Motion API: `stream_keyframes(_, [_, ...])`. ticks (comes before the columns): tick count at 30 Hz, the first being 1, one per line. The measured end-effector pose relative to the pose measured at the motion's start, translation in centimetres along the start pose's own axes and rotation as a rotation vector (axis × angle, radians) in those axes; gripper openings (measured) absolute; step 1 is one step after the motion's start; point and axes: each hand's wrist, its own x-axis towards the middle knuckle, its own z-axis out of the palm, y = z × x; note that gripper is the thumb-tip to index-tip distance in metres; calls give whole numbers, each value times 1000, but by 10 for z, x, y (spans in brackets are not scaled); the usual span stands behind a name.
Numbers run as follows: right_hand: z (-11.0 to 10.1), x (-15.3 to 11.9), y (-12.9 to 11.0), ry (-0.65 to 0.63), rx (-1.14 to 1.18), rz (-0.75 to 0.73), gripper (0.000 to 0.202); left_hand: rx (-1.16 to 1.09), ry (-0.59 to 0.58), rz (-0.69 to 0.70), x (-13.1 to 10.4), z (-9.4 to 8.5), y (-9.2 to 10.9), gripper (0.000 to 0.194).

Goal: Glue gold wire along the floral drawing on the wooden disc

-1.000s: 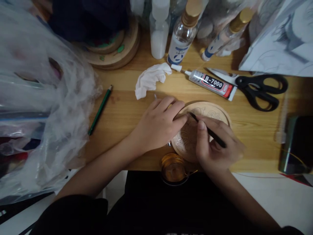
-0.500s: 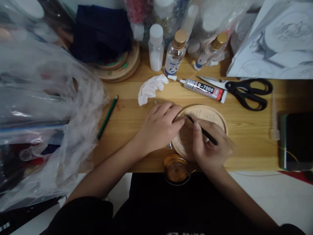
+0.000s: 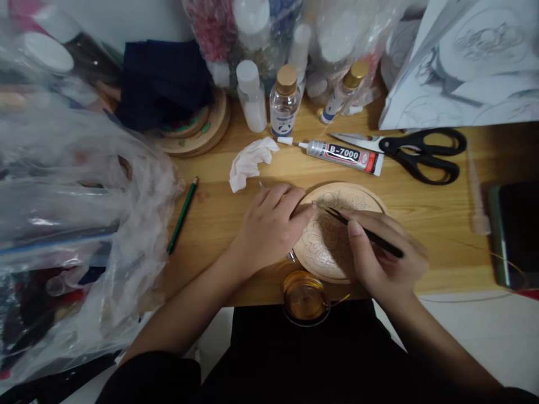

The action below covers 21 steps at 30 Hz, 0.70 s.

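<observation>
A round wooden board (image 3: 324, 252) with pencil-like scrolling flower outlines lies near the table's front edge. At its left rim my left hand (image 3: 273, 224) is closed, its thumb and fingers bearing on the board; anything small between the fingertips is hidden. Black tweezers (image 3: 374, 238) are pinched in my right hand (image 3: 387, 252), their tips over the upper part of the drawing, a little right of my left fingertips. A spool of golden wire (image 3: 305, 297) sits at the table edge below the board. Bits of a metal object (image 3: 291, 256) peek out from under my left hand.
Behind the board lie a B-7000 glue tube (image 3: 345, 156), black-handled scissors (image 3: 421, 151) and a crumpled tissue (image 3: 251, 163). Small bottles (image 3: 285, 104) stand farther back. A green pencil (image 3: 182, 216) and plastic bags (image 3: 84, 196) are left, a dark phone-like object (image 3: 517, 235) right.
My right hand with the tweezers has drawn back slightly to the right, away from my left fingertips, uncovering more of the drawing. The whole view has shifted somewhat.
</observation>
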Motion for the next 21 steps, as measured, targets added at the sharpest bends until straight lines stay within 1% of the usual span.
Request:
stream_keyframes(4, [-3, -1, 6, -50, 10, -38, 33, -22, -6, 21, 0, 0, -1, 23])
stream_keyframes(8, [-8, -4, 9, -101, 48, -95, 42, -34, -11, 28, 0, -1, -2, 20])
stream_keyframes(10, [-13, -5, 11, -114, 5, -120, 50, -40, -10, 33, 1, -2, -3, 18])
stream_keyframes(12, [-16, -5, 13, -158, -64, -174, 55, -44, -10, 37, 1, -2, -3, 18])
stream_keyframes(16, [-16, -6, 17, -299, -193, -331, 51, -43, -6, 35, 2, -2, -2, 17])
stream_keyframes(21, [-11, -10, 17, -347, -272, -318, 55, -48, -24, 32, 2, -2, -2, 19])
